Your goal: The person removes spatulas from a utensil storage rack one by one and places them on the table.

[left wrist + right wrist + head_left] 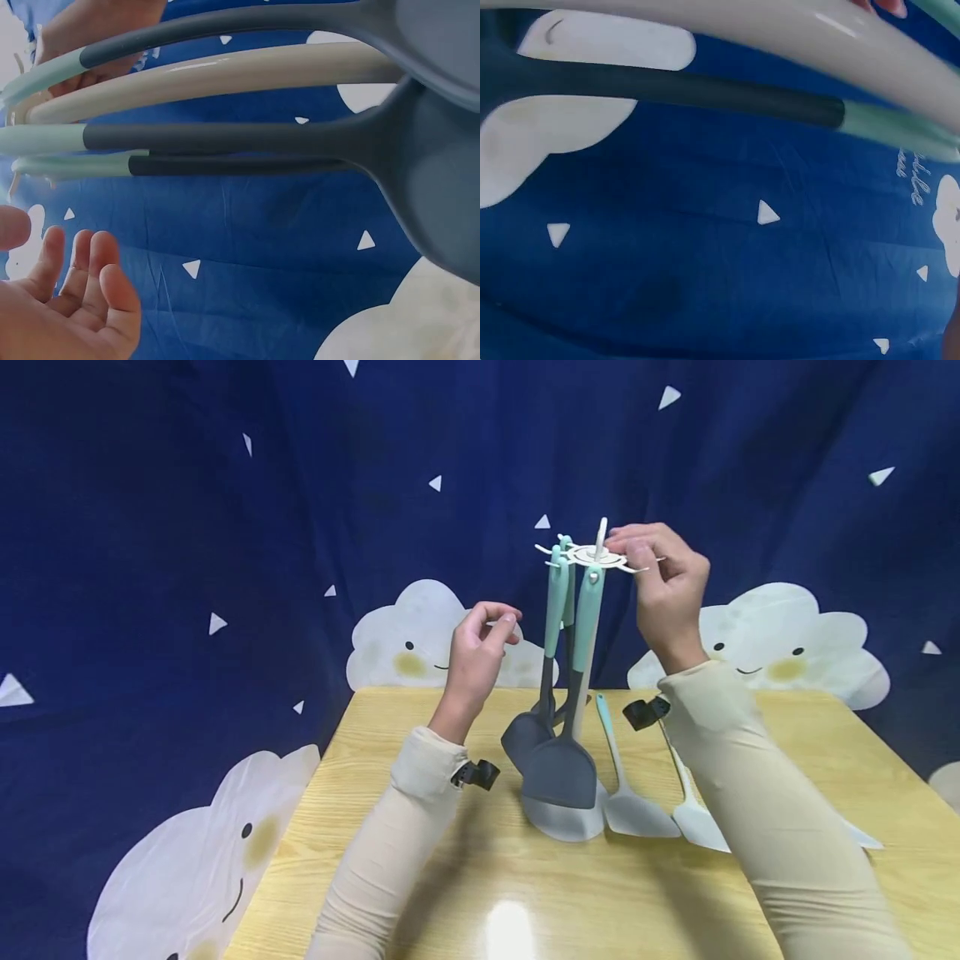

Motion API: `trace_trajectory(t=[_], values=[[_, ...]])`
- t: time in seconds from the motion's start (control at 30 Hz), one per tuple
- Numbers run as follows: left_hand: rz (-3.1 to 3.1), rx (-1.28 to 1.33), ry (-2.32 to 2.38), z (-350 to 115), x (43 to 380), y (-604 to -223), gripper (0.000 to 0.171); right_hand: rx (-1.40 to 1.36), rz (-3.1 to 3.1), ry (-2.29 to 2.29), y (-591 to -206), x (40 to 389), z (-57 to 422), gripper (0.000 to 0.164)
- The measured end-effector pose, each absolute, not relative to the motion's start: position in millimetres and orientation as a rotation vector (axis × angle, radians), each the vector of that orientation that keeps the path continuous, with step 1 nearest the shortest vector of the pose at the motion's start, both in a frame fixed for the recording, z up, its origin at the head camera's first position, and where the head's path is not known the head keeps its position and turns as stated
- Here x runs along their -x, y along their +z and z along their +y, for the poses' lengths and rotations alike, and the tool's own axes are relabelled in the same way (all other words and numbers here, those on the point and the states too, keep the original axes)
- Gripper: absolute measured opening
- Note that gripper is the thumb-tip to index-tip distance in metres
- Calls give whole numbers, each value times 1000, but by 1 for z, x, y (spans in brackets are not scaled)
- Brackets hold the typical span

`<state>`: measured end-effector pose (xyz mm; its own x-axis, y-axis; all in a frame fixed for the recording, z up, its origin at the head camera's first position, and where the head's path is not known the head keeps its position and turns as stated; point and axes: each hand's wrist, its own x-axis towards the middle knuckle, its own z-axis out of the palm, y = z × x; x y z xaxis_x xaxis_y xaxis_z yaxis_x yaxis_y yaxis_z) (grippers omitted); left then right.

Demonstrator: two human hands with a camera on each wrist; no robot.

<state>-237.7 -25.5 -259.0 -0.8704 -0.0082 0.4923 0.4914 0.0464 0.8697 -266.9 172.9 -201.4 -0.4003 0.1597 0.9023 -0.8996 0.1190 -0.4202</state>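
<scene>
A white utensil rack [581, 555] with hooks around its top stands on the table, on a pale round base [564, 828]. Dark grey turners with mint handles hang from it, one turner [561, 772] in front and others behind it. My right hand [667, 585] is at the rack's top, pinching its edge beside the upright loop. To the left of the hanging handles, my left hand [480, 652] is raised with loosely bent fingers and holds nothing. In the left wrist view, the rack's beige pole [225, 75] runs between the handles.
Pale grey spatulas lie on the wooden table [420, 877] right of the rack: a mint-handled spatula [637, 814], a second spatula [699, 824], and a pale tip [862, 837] partly behind my right forearm. A blue curtain [187, 485] with clouds hangs behind.
</scene>
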Motion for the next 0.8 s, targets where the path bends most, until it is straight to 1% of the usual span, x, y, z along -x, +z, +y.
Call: trace_trajectory(t=[0.13, 0.37, 0.63, 0.8], values=[[-1939, 528, -1881, -21, 236, -261, 21, -894, -1379, 1493, -205, 267, 181, 22], [-1882, 635, -1858, -17, 222, -257, 22, -1048, -1230, 1673, -210, 268, 182, 18], [-1799, 729, -1869, -8, 204, -249, 22, -1189, -1159, 1766, -205, 260, 184, 24], [-1784, 768, -1860, -5, 195, -248, 23, -1240, -1235, 1735, -205, 256, 193, 20]])
